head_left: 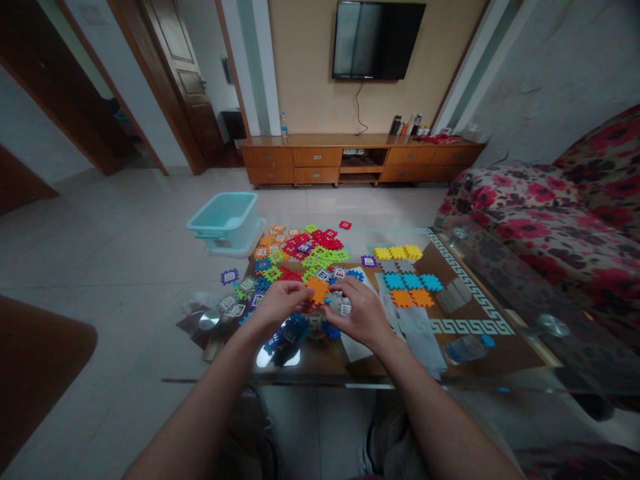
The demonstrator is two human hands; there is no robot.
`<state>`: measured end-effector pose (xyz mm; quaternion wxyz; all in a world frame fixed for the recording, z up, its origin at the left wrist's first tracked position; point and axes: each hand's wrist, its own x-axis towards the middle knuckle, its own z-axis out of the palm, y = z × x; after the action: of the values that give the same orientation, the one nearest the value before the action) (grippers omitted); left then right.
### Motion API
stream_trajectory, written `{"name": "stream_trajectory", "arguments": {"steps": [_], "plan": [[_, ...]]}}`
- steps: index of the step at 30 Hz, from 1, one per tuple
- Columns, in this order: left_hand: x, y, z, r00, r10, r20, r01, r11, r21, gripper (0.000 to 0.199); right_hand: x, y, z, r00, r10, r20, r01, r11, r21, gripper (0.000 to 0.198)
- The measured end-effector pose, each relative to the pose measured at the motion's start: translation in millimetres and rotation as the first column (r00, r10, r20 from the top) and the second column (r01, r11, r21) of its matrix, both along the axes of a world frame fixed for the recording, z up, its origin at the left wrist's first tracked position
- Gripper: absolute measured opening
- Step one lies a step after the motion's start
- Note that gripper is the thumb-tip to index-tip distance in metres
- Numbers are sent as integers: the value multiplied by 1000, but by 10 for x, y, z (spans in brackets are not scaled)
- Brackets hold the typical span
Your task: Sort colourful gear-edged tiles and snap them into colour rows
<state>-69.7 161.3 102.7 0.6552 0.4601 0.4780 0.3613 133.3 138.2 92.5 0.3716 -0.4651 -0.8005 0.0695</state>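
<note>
Over the middle of the glass table, my left hand (286, 300) grips the left side of an orange toothed building piece (318, 291). My right hand (363, 310) is curled at the piece's right side, thumb and fingertips close to its edge. Whether more than one piece is in the fingers, I cannot make out. Behind the hands lies a loose heap of interlocking pieces, with red pieces (327, 239), lime-green pieces (325, 257) and orange ones. Dark blue pieces (289, 332) lie below my left hand.
Right of the heap stand sorted stacks: yellow (399, 253), grey (397, 267), light blue (413, 282) and orange (411, 298). A turquoise bin (225, 223) is at the far left. Papers (420, 343) and a water bottle (469, 349) lie at the right on the glass table (320, 375).
</note>
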Motion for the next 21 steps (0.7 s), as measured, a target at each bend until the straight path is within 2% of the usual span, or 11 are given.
{"name": "stream_trajectory", "arguments": {"steps": [11, 21], "plan": [[-5, 18, -34, 1000, -18, -18, 18, 1000, 14, 23, -22, 3, -13, 1000, -17, -14, 17, 1000, 9, 26], [0, 10, -9, 998, -3, 61, 7, 998, -63, 29, -19, 5, -17, 998, -32, -55, 32, 999, 1, 24]]}}
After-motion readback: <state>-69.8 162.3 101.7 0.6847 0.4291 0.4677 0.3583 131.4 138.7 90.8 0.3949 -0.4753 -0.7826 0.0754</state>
